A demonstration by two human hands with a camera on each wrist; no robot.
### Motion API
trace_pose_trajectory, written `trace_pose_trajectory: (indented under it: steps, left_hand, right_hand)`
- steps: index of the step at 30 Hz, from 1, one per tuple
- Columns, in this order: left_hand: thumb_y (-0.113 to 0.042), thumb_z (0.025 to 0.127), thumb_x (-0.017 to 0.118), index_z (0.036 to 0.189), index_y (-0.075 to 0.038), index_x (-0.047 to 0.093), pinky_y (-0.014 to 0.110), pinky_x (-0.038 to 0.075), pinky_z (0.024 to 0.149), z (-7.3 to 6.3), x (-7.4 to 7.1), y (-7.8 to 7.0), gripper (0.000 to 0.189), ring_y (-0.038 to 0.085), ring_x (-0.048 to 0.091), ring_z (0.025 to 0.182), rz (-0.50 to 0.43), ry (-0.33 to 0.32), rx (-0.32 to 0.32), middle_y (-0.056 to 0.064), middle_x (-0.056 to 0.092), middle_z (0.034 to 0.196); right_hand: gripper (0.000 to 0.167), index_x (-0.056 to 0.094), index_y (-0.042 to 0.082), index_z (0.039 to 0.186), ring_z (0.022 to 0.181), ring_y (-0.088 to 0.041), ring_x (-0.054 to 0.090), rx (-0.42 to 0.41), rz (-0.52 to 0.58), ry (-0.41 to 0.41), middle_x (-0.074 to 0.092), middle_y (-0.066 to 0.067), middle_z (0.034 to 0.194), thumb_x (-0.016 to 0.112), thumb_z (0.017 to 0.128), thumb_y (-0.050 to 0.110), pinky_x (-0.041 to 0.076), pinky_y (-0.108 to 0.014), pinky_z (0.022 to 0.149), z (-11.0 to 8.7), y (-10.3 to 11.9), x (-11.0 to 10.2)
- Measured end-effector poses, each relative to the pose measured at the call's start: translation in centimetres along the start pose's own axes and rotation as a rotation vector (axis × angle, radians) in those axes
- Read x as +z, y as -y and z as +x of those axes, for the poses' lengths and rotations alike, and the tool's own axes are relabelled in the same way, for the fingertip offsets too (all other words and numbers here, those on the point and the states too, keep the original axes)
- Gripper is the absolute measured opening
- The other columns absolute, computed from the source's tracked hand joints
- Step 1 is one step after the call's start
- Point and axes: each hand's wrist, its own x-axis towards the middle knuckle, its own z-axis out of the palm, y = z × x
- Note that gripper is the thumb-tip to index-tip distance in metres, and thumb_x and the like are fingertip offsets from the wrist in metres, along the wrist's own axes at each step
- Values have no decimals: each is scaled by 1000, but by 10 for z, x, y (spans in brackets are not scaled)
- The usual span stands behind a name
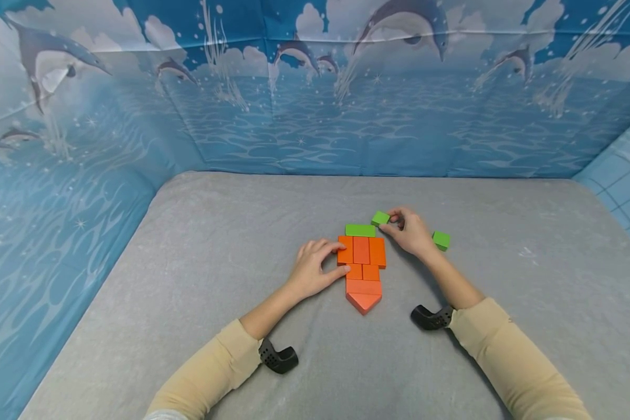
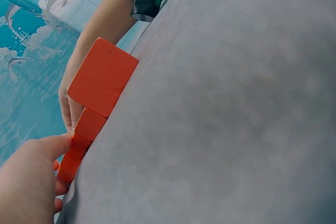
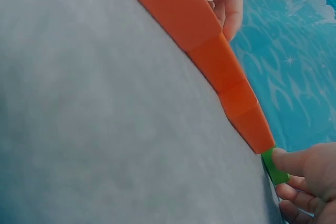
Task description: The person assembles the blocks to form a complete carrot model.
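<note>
Flat on the grey cloth lies a row of joined toy blocks. It has a wide band of upright orange blocks (image 1: 377, 252), two small orange blocks (image 1: 370, 272) below, then an orange rectangular block (image 1: 364, 286) and a triangular block (image 1: 364, 301) pointing toward me. A long green block (image 1: 360, 230) tops the band. My left hand (image 1: 311, 268) touches the orange blocks' left side with thumb and fingertips, fingers loosely bent. Between thumb and fingers, my right hand (image 1: 410, 233) pinches a small green block (image 1: 380, 219) beside the long green one's upper right corner.
Another small green block (image 1: 441, 241) lies right of my right wrist. Black wrist devices (image 1: 279, 357) hang under both sleeves. The grey cloth (image 1: 231, 216) extends around the blocks, bounded by a blue dolphin-print curtain (image 1: 315, 128) behind and at the sides.
</note>
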Motion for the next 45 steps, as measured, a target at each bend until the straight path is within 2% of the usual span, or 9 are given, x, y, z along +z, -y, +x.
trace_pose_trajectory:
  steps: [14, 23, 28, 36, 41, 45]
  left_hand:
    - [-37, 82, 65, 117, -17, 59, 44, 26, 99, 0, -1, 0, 41, 20, 45, 106, -7, -4, 8, 1, 57, 113]
    - [-38, 83, 65, 118, -17, 58, 45, 27, 98, -1, 1, 1, 41, 19, 45, 107, -1, 4, 4, 0, 57, 114]
    - [-39, 83, 64, 119, -18, 58, 44, 26, 99, 0, 2, 1, 42, 19, 45, 107, 10, 7, 1, 0, 57, 114]
    - [-38, 83, 64, 118, -17, 58, 45, 27, 98, 0, 1, 0, 42, 20, 45, 107, 3, 5, 2, 0, 57, 114]
    - [-38, 83, 65, 119, -17, 58, 45, 26, 99, 0, 1, 1, 42, 20, 45, 107, -1, 6, -1, 0, 57, 114]
    - [-38, 82, 65, 118, -17, 58, 45, 26, 99, -1, 1, 1, 42, 20, 45, 107, -1, 2, 2, 1, 57, 114]
  right_hand:
    - [41, 54, -7, 113, 95, -36, 48, -12, -1, 52, 54, -24, 107, 65, 86, 21, 39, -48, 82, -1, 0, -2]
    - [43, 51, -7, 116, 95, -35, 46, 19, 37, 85, 53, -24, 109, 63, 86, 21, 40, -45, 78, -1, 1, -7]
    - [44, 49, -6, 121, 96, -35, 46, 11, 69, 67, 51, -24, 111, 62, 88, 19, 41, -41, 72, -4, -1, -28]
    - [46, 47, -5, 126, 106, -41, 43, -66, 21, 103, 47, -27, 119, 60, 89, 20, 36, -54, 84, -29, -27, -74]
    - [44, 49, -8, 122, 102, -41, 45, -116, 0, 120, 49, -28, 114, 63, 86, 13, 37, -53, 80, -43, -47, -87]
    - [43, 52, -9, 119, 95, -38, 50, -144, -33, 120, 54, -28, 112, 66, 83, 11, 40, -47, 76, -49, -55, -90]
